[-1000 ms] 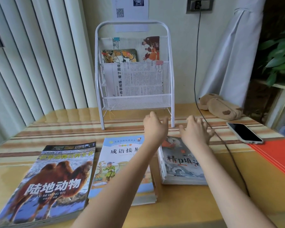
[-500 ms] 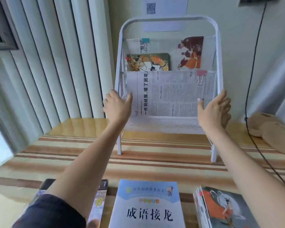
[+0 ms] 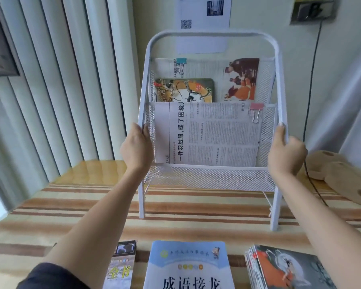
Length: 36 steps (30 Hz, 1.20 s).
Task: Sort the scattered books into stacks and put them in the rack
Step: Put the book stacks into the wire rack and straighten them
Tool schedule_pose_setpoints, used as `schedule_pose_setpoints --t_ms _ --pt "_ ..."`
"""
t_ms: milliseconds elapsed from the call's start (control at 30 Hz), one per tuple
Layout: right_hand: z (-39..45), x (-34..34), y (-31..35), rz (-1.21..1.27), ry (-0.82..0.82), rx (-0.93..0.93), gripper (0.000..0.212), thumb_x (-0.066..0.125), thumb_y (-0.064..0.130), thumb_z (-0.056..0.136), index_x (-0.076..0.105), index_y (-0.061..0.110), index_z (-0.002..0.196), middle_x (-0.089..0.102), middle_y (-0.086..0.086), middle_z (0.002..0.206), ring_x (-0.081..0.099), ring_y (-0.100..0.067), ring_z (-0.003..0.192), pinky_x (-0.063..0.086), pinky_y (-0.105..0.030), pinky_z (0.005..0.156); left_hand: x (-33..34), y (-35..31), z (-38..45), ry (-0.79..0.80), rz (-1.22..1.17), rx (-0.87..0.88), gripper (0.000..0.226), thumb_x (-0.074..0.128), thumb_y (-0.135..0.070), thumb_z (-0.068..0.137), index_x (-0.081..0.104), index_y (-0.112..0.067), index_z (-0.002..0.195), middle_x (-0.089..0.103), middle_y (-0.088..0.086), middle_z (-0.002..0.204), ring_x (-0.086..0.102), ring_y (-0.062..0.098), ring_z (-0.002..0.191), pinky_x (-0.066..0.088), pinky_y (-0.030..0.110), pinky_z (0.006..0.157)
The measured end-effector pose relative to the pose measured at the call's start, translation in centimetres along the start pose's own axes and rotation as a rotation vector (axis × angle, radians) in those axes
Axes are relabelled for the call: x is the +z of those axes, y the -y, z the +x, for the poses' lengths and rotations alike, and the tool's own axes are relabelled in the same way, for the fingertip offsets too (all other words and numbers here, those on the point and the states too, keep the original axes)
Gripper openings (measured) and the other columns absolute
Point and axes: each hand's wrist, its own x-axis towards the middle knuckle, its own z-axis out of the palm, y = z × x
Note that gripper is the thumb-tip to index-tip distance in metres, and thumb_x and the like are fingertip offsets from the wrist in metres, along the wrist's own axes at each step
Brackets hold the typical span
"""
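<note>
A white metal rack stands on the striped table, with newspapers clipped in both mesh pockets and a small picture book in the upper one. My left hand grips the rack's left post. My right hand grips its right post. Along the near edge lie three book stacks: a camel-cover stack partly hidden by my left arm, a blue-and-white book in the middle, and a stack with a painted cover at the right.
Vertical blinds fill the left. A black cable hangs from a wall socket behind the rack's right side. Tan plush slippers lie at the right. The striped table shows bare between rack and books.
My hands left the books, spread apart, rose to the rack and closed round its two side posts. The view moved closer to the rack.
</note>
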Motion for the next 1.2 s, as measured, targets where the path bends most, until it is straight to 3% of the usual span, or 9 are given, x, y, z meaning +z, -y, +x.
schedule_pose_setpoints --t_ms 400,567,700,767,867,933,1033,1100,1200 --pt "-2.0 -4.7 0.0 -0.05 -0.005 -0.061 0.058 0.036 0.051 0.096 0.031 0.012 0.053 0.039 -0.008 0.051 0.042 -0.029 0.05 0.03 -0.032 0.047 -3.9 0.0 -3.6 0.014 0.012 0.042 0.033 0.033 -0.034 0.102 0.04 -0.008 0.083 0.046 0.01 0.06 0.058 0.039 0.064 0.027 0.033 0.052" --pt "-2.8 -4.2 0.5 -0.143 -0.122 -0.064 0.031 0.039 0.043 0.095 0.044 0.012 0.096 0.061 -0.018 0.089 0.057 -0.039 0.083 0.042 -0.041 0.069 -4.2 0.0 -3.7 0.044 0.059 0.035 0.035 0.028 -0.039 0.102 0.037 -0.011 0.083 0.044 0.005 0.059 0.059 0.036 0.061 0.028 0.031 0.049" --pt "-3.1 -4.3 4.1 -0.113 -0.223 -0.503 0.03 0.052 0.016 0.082 0.048 0.007 0.11 0.052 -0.016 0.114 0.047 -0.032 0.107 0.028 -0.042 0.097 -5.0 0.2 -2.9 -0.022 0.111 0.173 0.053 0.025 -0.053 0.092 0.046 -0.009 0.112 0.056 0.012 0.1 0.053 0.033 0.097 0.042 0.042 0.077" --pt "-2.4 -2.9 7.6 -0.092 -0.115 -0.69 0.024 0.052 0.012 0.081 0.053 0.005 0.103 0.058 -0.012 0.103 0.051 -0.03 0.101 0.025 -0.042 0.104 -5.3 -1.2 -1.0 -0.091 0.089 0.261 0.056 0.027 -0.052 0.091 0.046 -0.009 0.121 0.053 0.012 0.113 0.046 0.032 0.109 0.035 0.046 0.091" --pt "-0.5 0.7 12.8 -0.318 0.226 -0.658 0.034 0.046 0.029 0.09 0.049 0.005 0.114 0.063 -0.009 0.106 0.055 -0.027 0.108 0.015 -0.045 0.115 -5.8 -4.9 3.6 -0.062 0.161 0.45 0.053 0.022 -0.048 0.093 0.059 -0.013 0.104 0.062 0.009 0.102 0.049 0.028 0.106 0.035 0.04 0.088" --pt "0.9 3.4 14.9 -0.487 0.444 -0.546 0.058 0.036 0.046 0.095 0.037 0.003 0.135 0.062 -0.012 0.114 0.055 -0.028 0.11 0.031 -0.044 0.105 -5.9 -7.0 6.8 0.035 0.297 0.509 0.051 0.026 -0.044 0.096 0.064 -0.011 0.09 0.067 0.01 0.09 0.05 0.027 0.104 0.036 0.038 0.084" --pt "2.2 6.1 16.4 -0.477 0.574 -0.371 0.089 0.043 0.06 0.09 0.016 -0.004 0.145 0.064 -0.013 0.103 0.062 -0.028 0.088 0.044 -0.03 0.056 -5.2 -8.3 9.1 0.119 0.536 0.543 0.026 0.043 -0.024 0.092 0.063 -0.011 0.083 0.069 0.008 0.092 0.041 0.029 0.115 0.031 0.042 0.097" --pt "2.2 6.8 16.7 -0.386 0.649 -0.263 0.096 0.058 0.06 0.081 0.022 -0.006 0.14 0.059 -0.015 0.116 0.059 -0.029 0.093 0.044 -0.03 0.059 -4.0 -7.6 8.9 0.103 0.568 0.531 0.018 0.043 -0.018 0.091 0.058 -0.01 0.094 0.068 0.01 0.102 0.038 0.03 0.12 0.031 0.043 0.096" --pt "1.8 7.0 16.3 -0.256 0.762 -0.2 0.071 0.071 0.047 0.077 0.044 0.002 0.125 0.057 -0.008 0.116 0.053 -0.02 0.084 0.042 -0.027 0.063 -2.7 -5.8 7.9 0.004 0.42 0.536 0.017 0.046 -0.015 0.082 0.053 -0.005 0.095 0.066 0.018 0.096 0.049 0.036 0.108 0.04 0.041 0.075"
